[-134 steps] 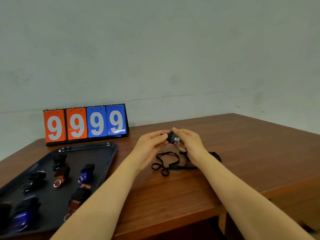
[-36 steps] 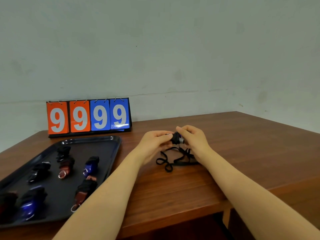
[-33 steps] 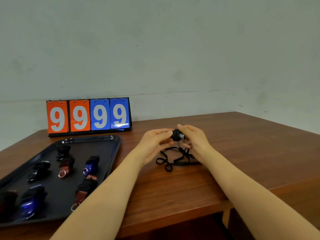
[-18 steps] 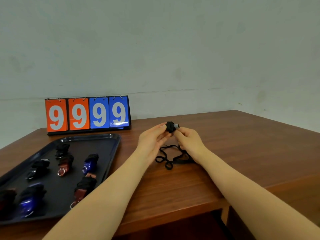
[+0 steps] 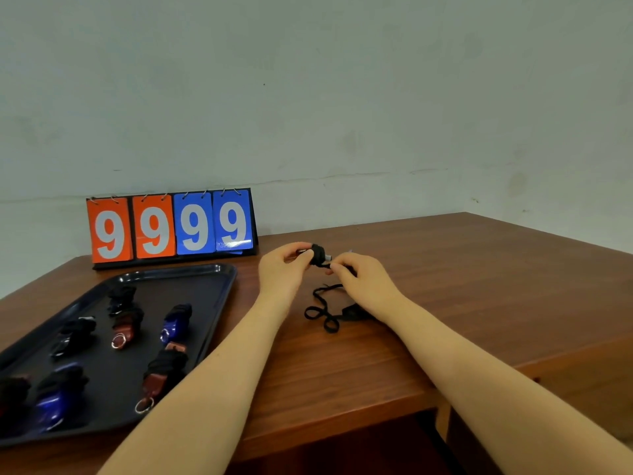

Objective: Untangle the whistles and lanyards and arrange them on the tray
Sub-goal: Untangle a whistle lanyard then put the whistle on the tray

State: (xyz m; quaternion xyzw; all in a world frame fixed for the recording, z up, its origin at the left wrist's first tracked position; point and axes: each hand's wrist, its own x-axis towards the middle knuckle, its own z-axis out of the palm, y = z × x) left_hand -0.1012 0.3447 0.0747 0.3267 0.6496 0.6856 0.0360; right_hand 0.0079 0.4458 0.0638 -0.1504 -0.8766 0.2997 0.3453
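Left of the whistle (image 5: 318,256), wrapped whistles already lay on the tray (image 5: 219,279). The cord (image 5: 323,311), trailing onto the table below the whistle, would best be wound snugly, kept taut. The whistle was pinched by the left hand (image 5: 281,269); to its right, the cord was pinched by the right hand (image 5: 359,279).

Four white 9s on flip scoreboard (image 5: 171,228): two on orange cards, two on blue. No other text.
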